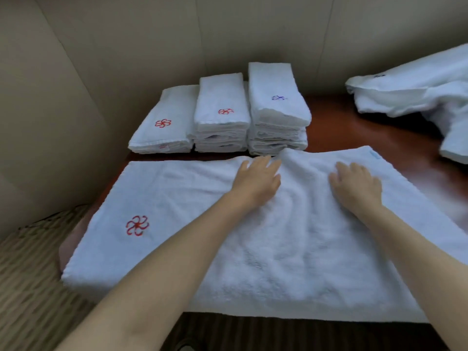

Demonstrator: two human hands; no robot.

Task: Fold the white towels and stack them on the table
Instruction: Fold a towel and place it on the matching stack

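- While both palms lie flat, the white towel [253, 236] is spread across the near edge of the table [354, 127], under the fingers.
- The left hand [255, 181] presses with straight fingers at the towel's far hem.
- The right hand [354, 183] rests flat nearby, fingers relaxed, gripping nothing.
- Three folded stacks [222, 115] stand just behind; a loose towel pile [417, 95] lies far right.

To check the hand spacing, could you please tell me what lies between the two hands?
In the head view, only rumpled spread towel lies between the left hand and the right hand.
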